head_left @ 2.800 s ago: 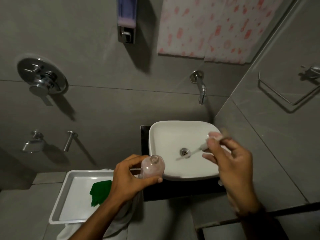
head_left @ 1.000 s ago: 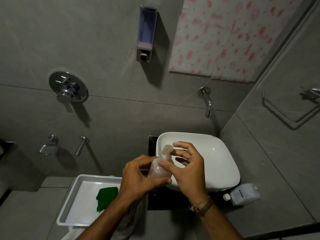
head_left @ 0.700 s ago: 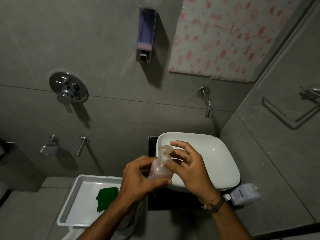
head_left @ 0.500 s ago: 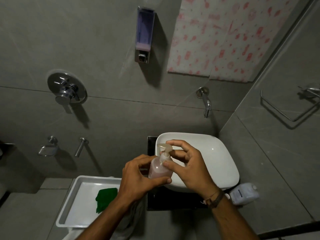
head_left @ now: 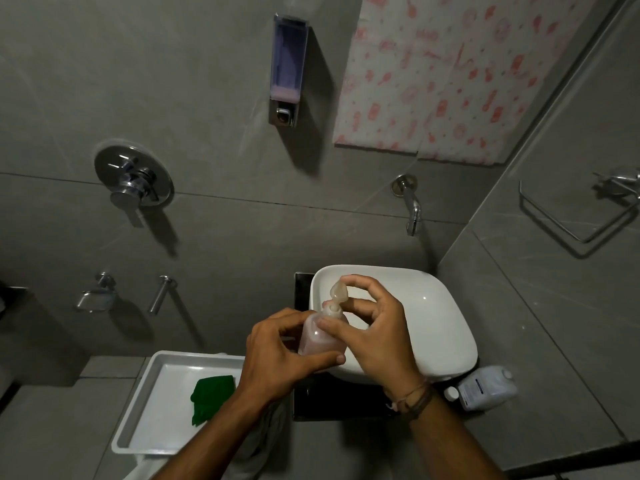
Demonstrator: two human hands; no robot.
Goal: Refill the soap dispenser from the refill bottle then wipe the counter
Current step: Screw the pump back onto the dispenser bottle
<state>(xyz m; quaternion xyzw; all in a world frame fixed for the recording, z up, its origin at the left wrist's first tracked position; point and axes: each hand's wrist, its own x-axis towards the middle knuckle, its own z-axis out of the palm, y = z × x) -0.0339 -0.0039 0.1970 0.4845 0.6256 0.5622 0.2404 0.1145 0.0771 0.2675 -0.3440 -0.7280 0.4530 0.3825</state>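
A small clear soap dispenser bottle (head_left: 317, 336) with pinkish liquid is held over the left edge of the white basin (head_left: 433, 317). My left hand (head_left: 277, 355) grips its body from the left. My right hand (head_left: 374, 327) pinches the pump head (head_left: 338, 293) at its top, thumb against the bottle's shoulder. The white refill bottle (head_left: 485, 388) lies on its side on the dark counter (head_left: 332, 403) at the basin's right. A green cloth (head_left: 209, 396) lies in a white tray (head_left: 138, 427) at lower left.
A wall-mounted dispenser (head_left: 287, 69) hangs above. A tap (head_left: 410, 206) juts from the wall over the basin. A shower mixer (head_left: 133, 183) and hooks sit on the left wall. A towel ring (head_left: 575, 216) is on the right wall.
The pump, held apart over the basin 2.8 s ago, now sits on the bottle. My right hand has turned on the pump head over the last second; the left keeps its grip.
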